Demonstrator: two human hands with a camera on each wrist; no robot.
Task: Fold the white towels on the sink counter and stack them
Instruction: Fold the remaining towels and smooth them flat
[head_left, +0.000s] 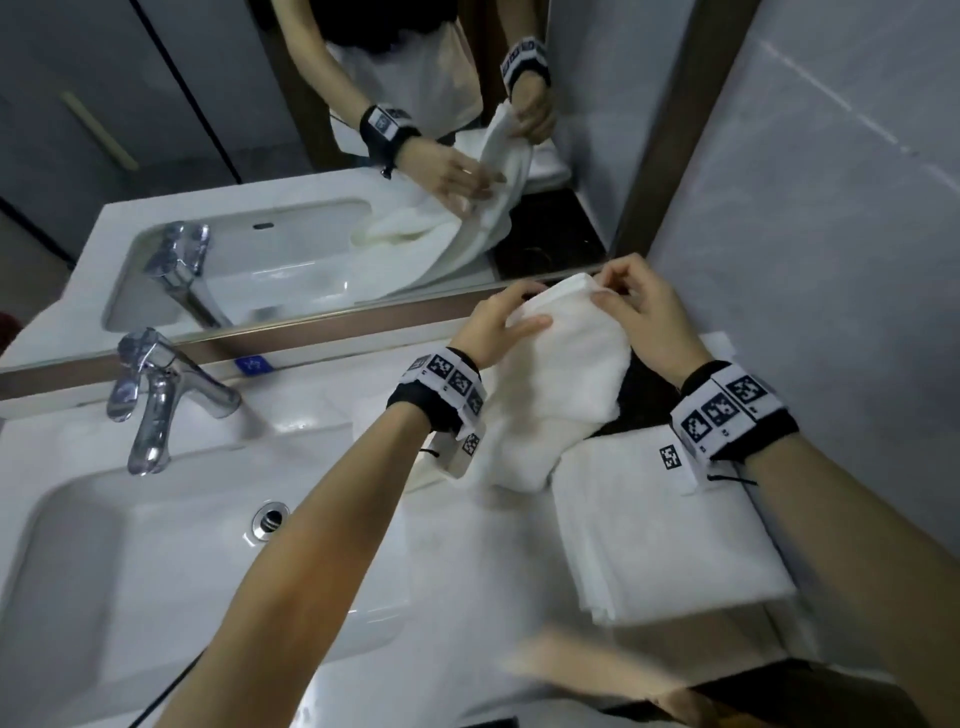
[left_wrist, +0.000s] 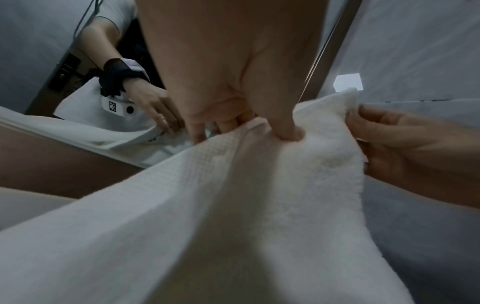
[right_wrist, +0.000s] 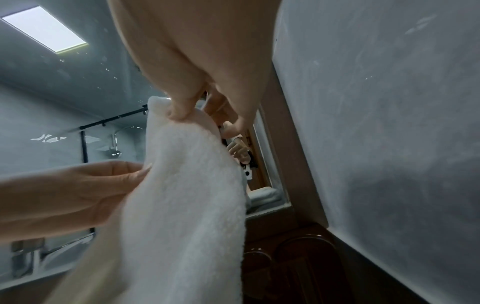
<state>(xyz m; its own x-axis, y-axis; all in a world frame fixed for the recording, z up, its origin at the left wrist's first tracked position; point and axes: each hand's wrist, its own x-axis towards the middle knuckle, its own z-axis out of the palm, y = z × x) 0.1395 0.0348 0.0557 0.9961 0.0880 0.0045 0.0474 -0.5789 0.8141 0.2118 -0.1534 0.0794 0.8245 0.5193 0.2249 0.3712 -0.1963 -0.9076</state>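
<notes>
Left hand (head_left: 501, 319): thumb over, fingers under, pinching top edge of white terry towel (head_left: 566, 374). Right hand (head_left: 636, 306): pinching same top edge at its corner, fingertips curled on cloth. Towel held raised above back right corner of white sink counter (head_left: 467, 545), lower part trailing onto counter; probably lifted to match edges for a fold. Folded white towel (head_left: 665, 525) lying flat at right edge of counter, likely base of the stack. Chrome faucet (head_left: 156, 395) at back edge, white basin (head_left: 130, 545) to left; mirror (head_left: 311, 156) close behind, limiting reach.

Left wrist view: left hand (left_wrist: 233, 86) with thumb pressed into towel (left_wrist: 259, 205); right hand (left_wrist: 405, 148) gripping far edge.

Right wrist view: right hand (right_wrist: 197, 67) nipping towel (right_wrist: 187, 195) corner; left hand (right_wrist: 72, 191) clasping side edge. Dark surface below, wall just beside.
</notes>
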